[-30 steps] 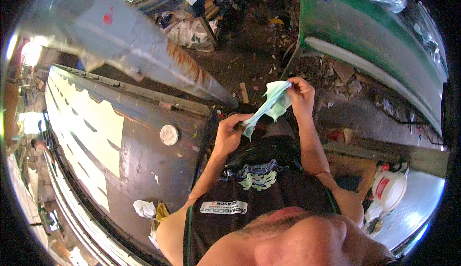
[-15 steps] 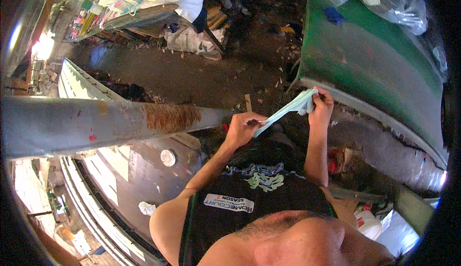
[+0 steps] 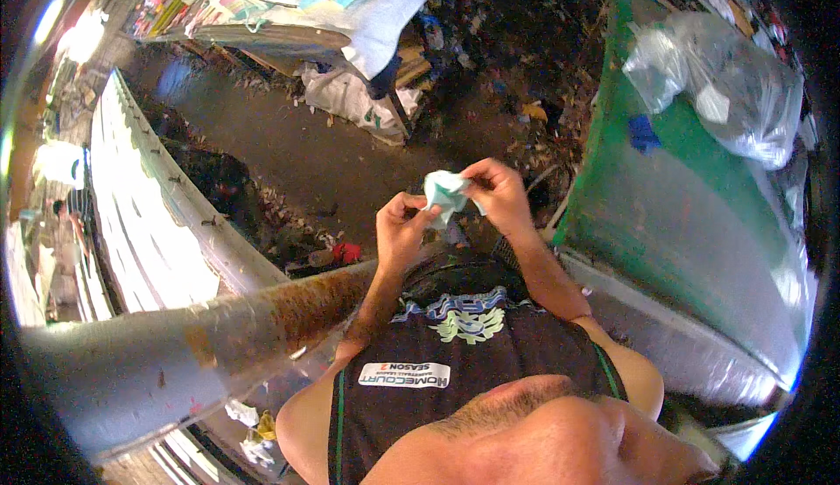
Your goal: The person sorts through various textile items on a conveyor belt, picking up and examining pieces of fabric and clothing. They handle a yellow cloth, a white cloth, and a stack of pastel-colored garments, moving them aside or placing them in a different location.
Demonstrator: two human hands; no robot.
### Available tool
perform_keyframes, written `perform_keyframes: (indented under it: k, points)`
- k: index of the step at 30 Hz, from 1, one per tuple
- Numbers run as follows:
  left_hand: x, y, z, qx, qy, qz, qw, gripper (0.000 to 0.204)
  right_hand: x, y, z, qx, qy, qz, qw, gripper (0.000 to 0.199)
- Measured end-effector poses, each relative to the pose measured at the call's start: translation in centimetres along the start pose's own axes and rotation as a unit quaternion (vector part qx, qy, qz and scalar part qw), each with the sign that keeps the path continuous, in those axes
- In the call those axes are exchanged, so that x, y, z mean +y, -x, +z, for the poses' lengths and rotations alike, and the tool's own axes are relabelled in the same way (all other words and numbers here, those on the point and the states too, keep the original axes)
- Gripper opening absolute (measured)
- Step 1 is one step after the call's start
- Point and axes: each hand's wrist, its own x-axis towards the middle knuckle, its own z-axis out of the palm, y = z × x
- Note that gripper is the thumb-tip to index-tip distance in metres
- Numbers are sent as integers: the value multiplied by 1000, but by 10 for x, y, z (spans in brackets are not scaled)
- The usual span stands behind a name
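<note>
Both hands are raised in front of my chest and hold a small piece of light green cloth [image 3: 444, 193] between them. My left hand [image 3: 404, 227] pinches its lower left edge with thumb and fingers. My right hand [image 3: 497, 189] grips its right side, and the cloth is bunched up between the two hands. I wear a black sleeveless shirt [image 3: 455, 345] with a printed chest.
A thick rusty grey pipe [image 3: 219, 336] crosses below my left arm. A long white metal wall [image 3: 149, 196] runs at the left. A green bin [image 3: 691, 188] with a clear plastic bag [image 3: 717, 74] stands at the right. Littered dirt ground and a cloth-covered stall [image 3: 350, 13] lie ahead.
The view has swung upward and the pipe now lies lower. The cloth, stretched long between my hands before, is now gathered into a small bunch, and the hands have come closer together.
</note>
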Motion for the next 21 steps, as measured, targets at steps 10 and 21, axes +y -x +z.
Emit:
perform_keyframes:
  k: [10, 21]
  points:
    - [5, -61, -66, 196, -38, 105, 974, 42, -9, -125, 123, -212, -3, -58, 975, 20]
    - [5, -127, -90, 318, -107, 51, 941, 15, 3, -196, 137, -312, -15, -130, 941, 38]
